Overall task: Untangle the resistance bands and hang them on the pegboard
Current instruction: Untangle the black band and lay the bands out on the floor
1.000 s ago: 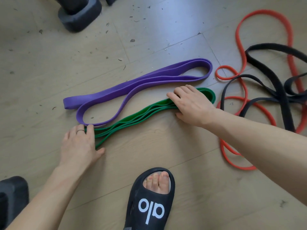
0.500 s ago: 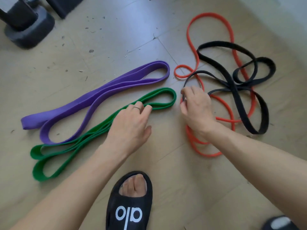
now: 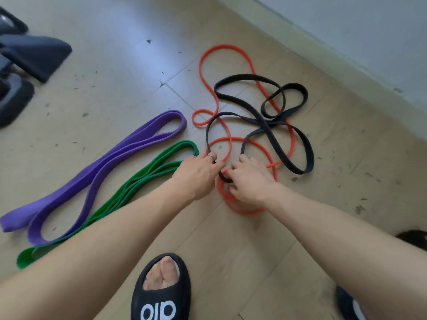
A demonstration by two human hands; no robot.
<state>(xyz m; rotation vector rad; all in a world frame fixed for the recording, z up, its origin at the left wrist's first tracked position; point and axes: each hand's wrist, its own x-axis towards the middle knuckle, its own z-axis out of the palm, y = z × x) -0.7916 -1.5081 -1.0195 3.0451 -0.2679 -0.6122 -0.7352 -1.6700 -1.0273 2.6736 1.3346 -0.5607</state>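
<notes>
Where orange band [image 3: 293, 144] loops, flat black band [image 3: 265, 128].

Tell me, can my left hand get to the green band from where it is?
Probably yes. The left hand is right beside the green band, whose looped end lies uncovered on the floor with nothing between them.

This looks like a home workout corner. Pale wood-look floor [image 3: 120, 72] specked with debris meets a plain white wall [image 3: 346, 31], dark equipment bases [image 3: 34, 56] stand at the left, and resistance bands [image 3: 120, 158] lie loose on the floor. The person wears black open-toed slippers [image 3: 161, 296], indoor footwear.
</notes>
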